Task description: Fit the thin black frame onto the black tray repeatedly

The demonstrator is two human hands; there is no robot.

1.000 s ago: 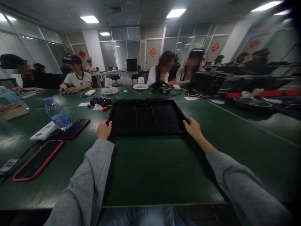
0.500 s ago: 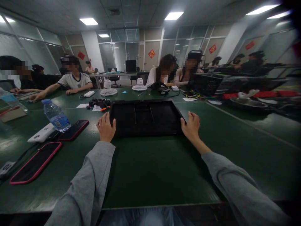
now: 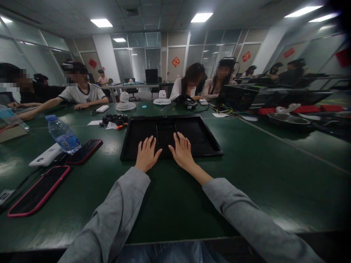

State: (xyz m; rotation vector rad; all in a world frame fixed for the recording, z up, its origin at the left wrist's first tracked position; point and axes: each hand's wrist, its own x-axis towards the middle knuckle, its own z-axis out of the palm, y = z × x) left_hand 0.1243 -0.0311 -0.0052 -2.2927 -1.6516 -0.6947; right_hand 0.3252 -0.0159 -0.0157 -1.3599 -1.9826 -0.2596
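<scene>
1. Both left hand [image 3: 147,154] and right hand [image 3: 182,150] are over the near side of the tray [image 3: 201,138], fingers spread, gripping nothing; can't tell if they touch it
2. Tray's on the table [image 3: 178,208], straight ahead
3. Imo light, even pressure either side should stop it skidding

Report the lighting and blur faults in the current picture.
Head view: the ceiling lights burn out to white; head view: glare marks the table at lower right; head view: the far right looks smeared; head view: the tray is dark, hiding detail inside.
</scene>
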